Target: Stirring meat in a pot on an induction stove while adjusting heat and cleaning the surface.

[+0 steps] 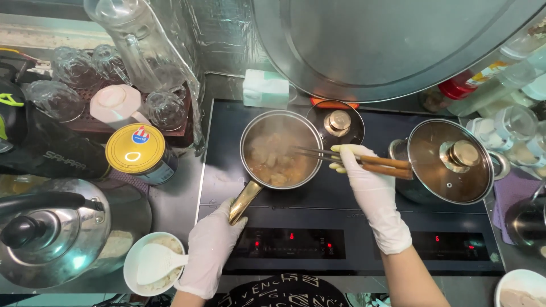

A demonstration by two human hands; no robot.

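Two gloved hands are busy over a small steel saucepan (280, 149) that sits on the left zone of a black induction hob (341, 227), steam rising off pale chunks in a brownish sauce. The left hand (211, 250) is closed around the end of the pan's brass-coloured handle (244, 201), steadying it. The right hand (369, 182) pinches a pair of long wooden chopsticks (352, 159), their tips reaching into the pan among the pieces. It looks to me like the stirring or turning stage of the cooking; the next move would call for a firm hold on the handle and a light nudge of the tips so nothing slops over the rim. Just behind the pan a small glass lid (336, 123) with a brass knob rests on the hob, and to the right stands a larger pot (449, 162) with its glass lid on. Left of the hob, on the counter, are a yellow-topped tin (136, 149), a steel kettle (54, 233), and a white bowl of rice (152, 262) with a white spoon lying in it. Upturned glasses (74, 68) crowd the back corner.
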